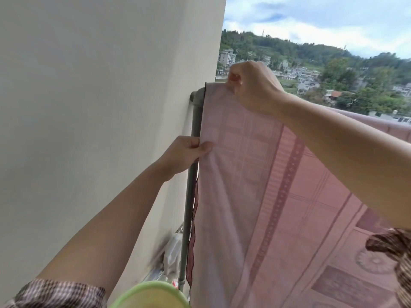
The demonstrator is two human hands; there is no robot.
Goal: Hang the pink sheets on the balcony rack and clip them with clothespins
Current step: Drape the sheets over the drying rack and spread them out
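Note:
A pink patterned sheet [255,196] hangs over the top bar of the balcony rack, draped down toward me and stretching off to the right. The rack's grey post [195,121] stands against the wall at the sheet's left edge. My left hand [184,154] pinches that dark-hemmed left edge about a third of the way down. My right hand [251,85] grips the sheet's top fold at the bar near the post's corner joint. No clothespin shows in either hand.
A pale wall [100,107] fills the left side, close to the post. A green basin rim [153,294] sits at the bottom centre. A white plastic bag [172,252] lies at the foot of the wall. Houses and wooded hills lie beyond the rack.

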